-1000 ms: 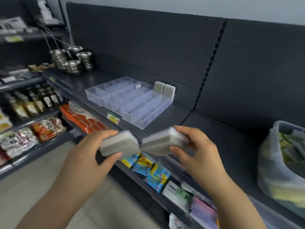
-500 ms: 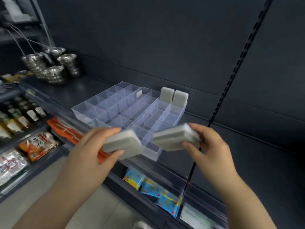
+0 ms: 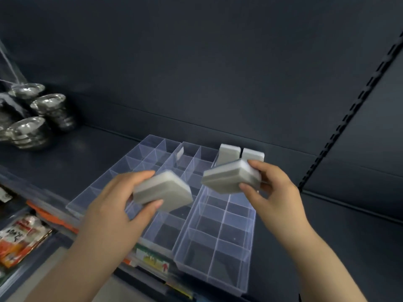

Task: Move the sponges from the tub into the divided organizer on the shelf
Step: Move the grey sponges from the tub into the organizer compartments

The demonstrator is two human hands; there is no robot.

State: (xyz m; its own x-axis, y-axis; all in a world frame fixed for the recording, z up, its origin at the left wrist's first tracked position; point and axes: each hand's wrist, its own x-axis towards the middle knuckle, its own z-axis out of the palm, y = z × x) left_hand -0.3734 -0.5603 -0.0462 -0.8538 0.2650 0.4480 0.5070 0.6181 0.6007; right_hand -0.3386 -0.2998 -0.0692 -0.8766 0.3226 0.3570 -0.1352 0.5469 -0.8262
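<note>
At the far left of the frame, stacks of metal bowls (image 3: 39,118) stand on the dark shelf (image 3: 91,149), and below its edge, in the lower left corner, lie printed packets (image 3: 19,238). Right of these, at centre left, the left hand (image 3: 113,203) holds the left sponge (image 3: 162,191), a grey-and-white block. Its grip is curled round the block's near end, fingers on top and thumb underneath, with the sponge tilted above the middle compartments of the clear divided organizer (image 3: 214,251), which sits on the shelf. To the right, the right hand (image 3: 277,192) holds the right sponge (image 3: 231,176), its grip pinching the block's right end, fingers over the top and thumb pressed on the near face. This sponge hangs over the organizer's right-hand section. Just behind it, two more sponges (image 3: 229,154) stand upright side by side in the far right compartments. At the right edge, a slotted upright strip (image 3: 349,110) runs up the back panel.
</note>
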